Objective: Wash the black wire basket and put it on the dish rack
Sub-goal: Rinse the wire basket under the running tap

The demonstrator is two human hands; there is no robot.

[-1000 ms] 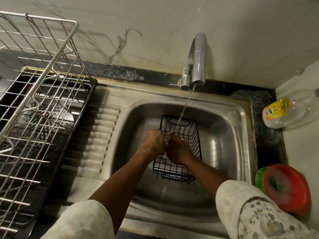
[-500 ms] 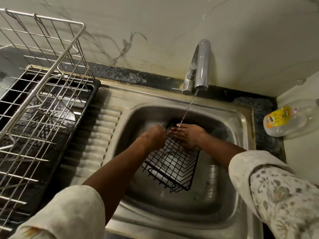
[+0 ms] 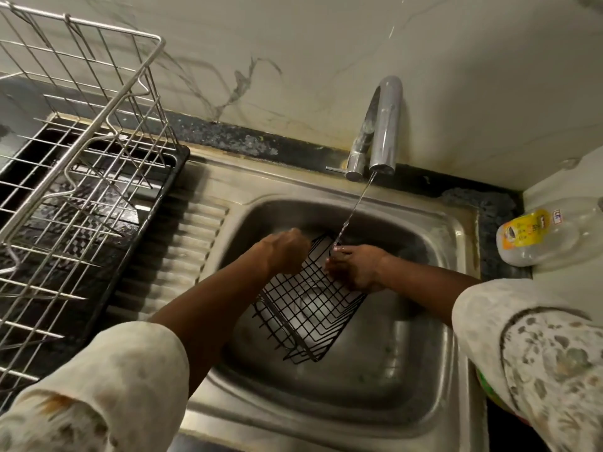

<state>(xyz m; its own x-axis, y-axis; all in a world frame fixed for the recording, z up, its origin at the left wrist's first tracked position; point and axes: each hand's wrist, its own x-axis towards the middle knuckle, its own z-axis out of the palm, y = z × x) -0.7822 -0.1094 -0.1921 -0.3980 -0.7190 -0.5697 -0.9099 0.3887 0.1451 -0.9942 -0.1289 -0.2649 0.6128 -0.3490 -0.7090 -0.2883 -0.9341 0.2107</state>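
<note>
- The left hand (image 3: 284, 252) and right hand (image 3: 355, 269) are gripping the far rim of the black wire basket (image 3: 306, 308), tilting it inside the sink (image 3: 391, 370).
- Water from the tap (image 3: 385, 125) is running over it; washing appears in progress.
- Transfer to the dish rack (image 3: 107, 102) is remaining.

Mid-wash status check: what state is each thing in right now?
Tap: running, thin stream.
Black wire basket: tilted in the sink, held at its far end.
Left hand: grips the basket's rim.
Right hand: grips the rim, wet under the stream.
Dish rack: upright, left of sink.
Bottle: lying on its side.
</note>
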